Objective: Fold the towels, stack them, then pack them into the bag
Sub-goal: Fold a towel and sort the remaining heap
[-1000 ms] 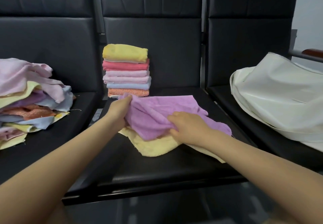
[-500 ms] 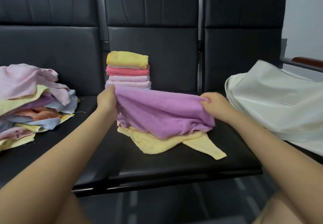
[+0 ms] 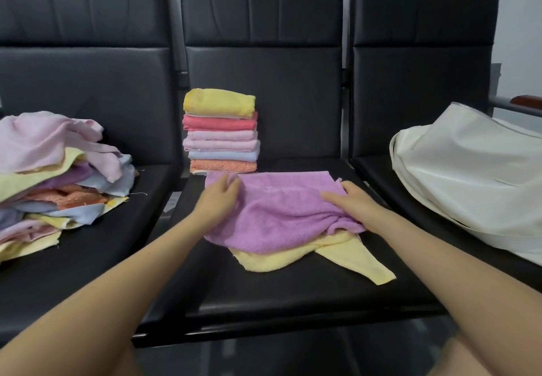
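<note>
- Step in hand, as judged: folding. The purple towel (image 3: 281,211) lies spread on the middle seat (image 3: 293,296), on top of a crumpled yellow towel (image 3: 346,255) that shows at its 6 o'clock edge.
- Left hand (image 3: 218,199): at the towel's 9 o'clock corner, fingers curled into the cloth, gripping that corner.
- Right hand (image 3: 352,202): at the towel's 3 o'clock edge, laid on the cloth; the fingers look curled over a bunched fold, grasping it.
- Folded stack (image 3: 220,132): several towels, at 12 o'clock from the purple towel, against the seat back, just beside the towel's far edge.
- Unfolded pile (image 3: 55,176): on the left seat, at 9 o'clock, well apart from the hands.
- White bag (image 3: 475,179): on the right seat, at 3 o'clock, lying slumped; its opening cannot be made out.
- Next move, as judged: flatten the bunched right edge, square the corners, then bring one edge across to the opposite edge.
- Packing appears remote: the pile is large.
</note>
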The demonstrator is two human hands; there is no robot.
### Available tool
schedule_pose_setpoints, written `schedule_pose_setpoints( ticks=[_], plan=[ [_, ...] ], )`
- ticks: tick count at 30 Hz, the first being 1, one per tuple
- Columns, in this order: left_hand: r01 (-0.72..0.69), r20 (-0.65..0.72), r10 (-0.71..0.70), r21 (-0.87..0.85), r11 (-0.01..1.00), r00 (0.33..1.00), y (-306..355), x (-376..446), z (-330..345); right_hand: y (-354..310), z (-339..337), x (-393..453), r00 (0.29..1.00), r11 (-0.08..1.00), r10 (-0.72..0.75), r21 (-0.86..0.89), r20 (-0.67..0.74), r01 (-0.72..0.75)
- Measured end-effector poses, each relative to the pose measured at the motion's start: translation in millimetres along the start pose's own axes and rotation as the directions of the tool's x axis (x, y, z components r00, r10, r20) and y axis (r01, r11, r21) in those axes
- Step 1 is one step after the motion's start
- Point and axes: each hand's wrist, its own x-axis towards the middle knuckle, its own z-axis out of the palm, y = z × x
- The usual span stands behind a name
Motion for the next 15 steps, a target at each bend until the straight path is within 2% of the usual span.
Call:
schedule_pose_setpoints(
  ticks=[1,3,5,7,10,13,15],
  plan=[
    [-0.06,0.048,0.054,0.12,0.991,0.997,-0.4,-1.5,5.3,2.5,4.5,2.8,0.998,0.997,-0.024,-0.072,0.05,0.028],
    [-0.189,0.086,0.17,0.316,0.93,0.982,-4.6,-3.0,12.3,4.6,11.1,10.2,0.993,0.958,-0.108,-0.261,0.055,0.119],
    [-0.242,0.073,0.232,0.379,0.893,0.97,-8.7,-2.9,14.5,5.6,13.9,15.0,0.979,0.909,-0.2,-0.368,0.032,0.198],
    [-0.217,0.051,0.213,0.366,0.905,0.976,-9.9,-2.4,14.1,6.8,8.8,16.4,0.973,0.898,-0.223,-0.373,0.067,0.232],
    [-0.164,0.094,0.141,0.328,0.93,0.986,-9.7,-1.4,9.5,4.4,-8.1,15.8,0.971,0.906,-0.152,-0.366,0.186,0.212],
    [-0.099,0.151,0.066,0.224,0.97,0.986,-8.6,1.1,-0.3,3.6,-21.9,14.4,0.964,0.965,-0.094,-0.217,0.247,0.15],
    [-0.048,0.084,0.04,0.102,0.994,0.996,-9.8,4.8,-7.4,1.9,-27.1,15.4,0.975,0.986,-0.121,-0.09,0.184,0.139]
  ],
)
